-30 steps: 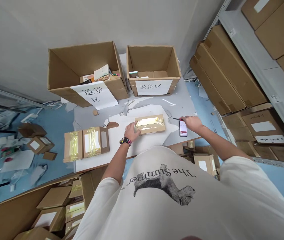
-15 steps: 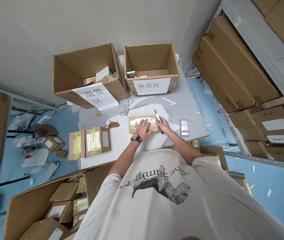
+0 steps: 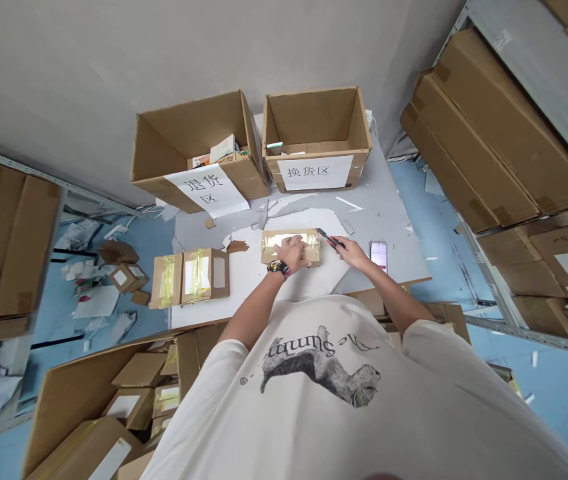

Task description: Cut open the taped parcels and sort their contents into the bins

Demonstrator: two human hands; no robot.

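Observation:
A small cardboard box (image 3: 269,255) with clear yellowish tape and a white label lies on the table in front of me. My left hand (image 3: 291,253) rests on top of it, fingers spread and holding nothing. Closed in my right hand (image 3: 353,253) is a utility knife (image 3: 333,241) with a dark body and some red on it. The knife's tip points up and left, by the box's right end; whether it touches the cardboard I cannot tell. A phone (image 3: 379,257) with a lit screen lies to the right of that hand.
Two large open cartons (image 3: 154,150) (image 3: 317,120) with paper signs stand at the table's back. Taped small boxes (image 3: 219,275) sit at left. A big carton of parcels (image 3: 49,393) stands below the table edge. Shelves with cartons (image 3: 504,120) flank both sides. Paper scraps litter the table (image 3: 389,207).
My right hand has moved right, and the knife has swung from nearly upright to a flatter slant. My left hand stays on the box. The whole view has shifted slightly.

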